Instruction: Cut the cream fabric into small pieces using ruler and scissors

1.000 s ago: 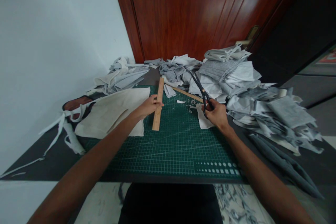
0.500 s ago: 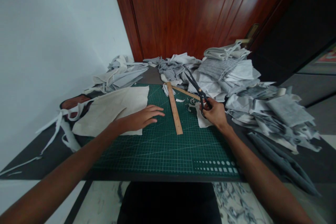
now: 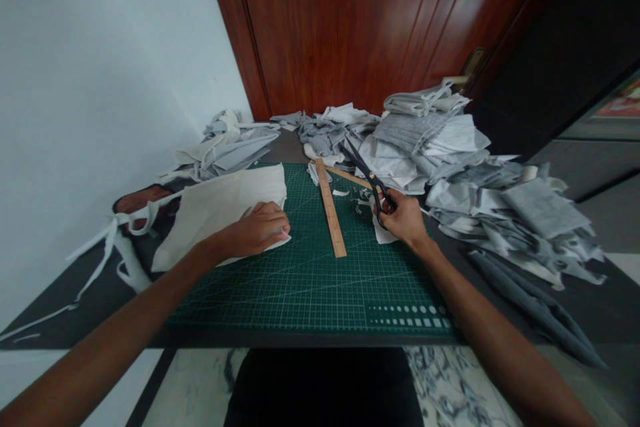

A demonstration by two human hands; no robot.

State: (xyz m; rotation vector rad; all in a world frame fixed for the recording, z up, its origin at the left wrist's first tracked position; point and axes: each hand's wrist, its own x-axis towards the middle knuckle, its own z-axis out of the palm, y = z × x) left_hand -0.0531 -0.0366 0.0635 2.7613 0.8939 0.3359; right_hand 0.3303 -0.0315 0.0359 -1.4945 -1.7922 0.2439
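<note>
Green mat (image 3: pixel 320 287); ruler (image 3: pixel 331 213) markings illegible; left fingers (image 3: pixel 273 224) clutch cloth (image 3: pixel 225 197), right fingers (image 3: pixel 393 220) grip scissors (image 3: pixel 372 178).

A pale wall (image 3: pixel 95 80) stands at ten o'clock, a glossy red-brown wooden door (image 3: pixel 335 27) at twelve, its handle (image 3: pixel 467 70) at two; whitish floor (image 3: pixel 183 387) shows at seven.

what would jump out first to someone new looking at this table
First, perhaps, the black scissors in the right hand, blades pointing toward the heaped grey cloth. Then the wooden ruler on the green mat, between the hands. Left of it, the left hand grips a pale cloth.
</note>
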